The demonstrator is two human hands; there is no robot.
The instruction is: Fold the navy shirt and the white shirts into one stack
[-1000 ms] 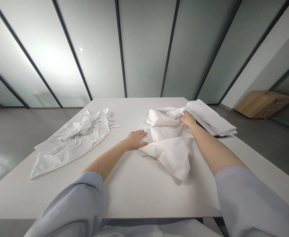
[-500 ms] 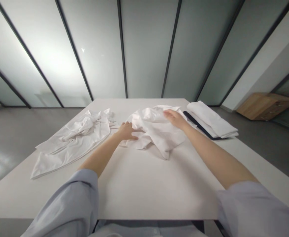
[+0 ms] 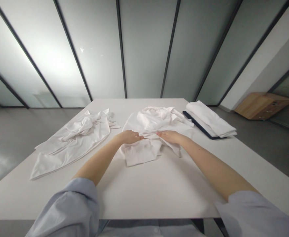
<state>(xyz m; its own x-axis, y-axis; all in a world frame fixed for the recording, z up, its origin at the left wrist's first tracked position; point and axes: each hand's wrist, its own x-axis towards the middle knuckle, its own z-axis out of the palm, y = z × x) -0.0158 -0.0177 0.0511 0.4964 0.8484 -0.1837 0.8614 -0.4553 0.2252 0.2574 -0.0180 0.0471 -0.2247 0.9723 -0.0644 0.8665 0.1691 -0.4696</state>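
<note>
A crumpled white garment point(image 3: 156, 120), perhaps a shirt, lies bunched in the middle of the table. At its near left side, my left hand point(image 3: 130, 136) has its fingers together and closed on a fold of the fabric. Opposite it, my right hand point(image 3: 169, 136) grips the same gathered part, its fingertips a short way from the left ones. A squarish flap point(image 3: 141, 154) of the garment hangs toward me below both hands. The thumbs are largely hidden by the hands and cloth.
Another rumpled white garment point(image 3: 77, 138) is spread along the left side of the white table point(image 3: 139, 197). At the right edge, folded white cloth point(image 3: 211, 118) rests on a dark flat piece point(image 3: 201, 127). Beyond stand frosted glass panels point(image 3: 144, 49) and a wooden cabinet point(image 3: 260, 107).
My right hand has come left and nearer to me, and my left hand slightly right. Both have closed on the garment, whose near part is now gathered, with a flap toward me.
</note>
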